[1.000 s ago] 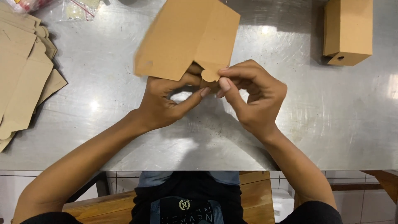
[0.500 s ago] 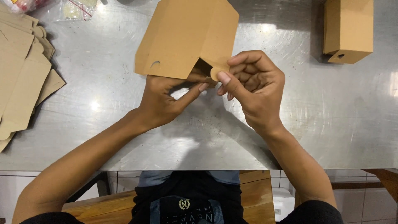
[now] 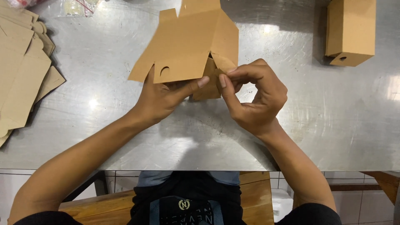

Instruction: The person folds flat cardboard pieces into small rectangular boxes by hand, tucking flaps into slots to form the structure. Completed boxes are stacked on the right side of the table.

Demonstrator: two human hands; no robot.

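Steel table (image 3: 333, 125) spans view. Flat cardboard stack (image 3: 21, 62) far left; finished box (image 3: 350, 29) far right. Half-folded cardboard box (image 3: 187, 46) held above table centre. Left hand (image 3: 162, 98) grips its near edge, fingers closed; right hand (image 3: 254, 100) pinches small flap (image 3: 223, 63).

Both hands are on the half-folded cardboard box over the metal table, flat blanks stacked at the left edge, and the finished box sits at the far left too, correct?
Not quite. The finished box stands at the far right of the metal table, as the head view shows. The rest holds: left hand and right hand grip the half-folded box, flat blanks at left.
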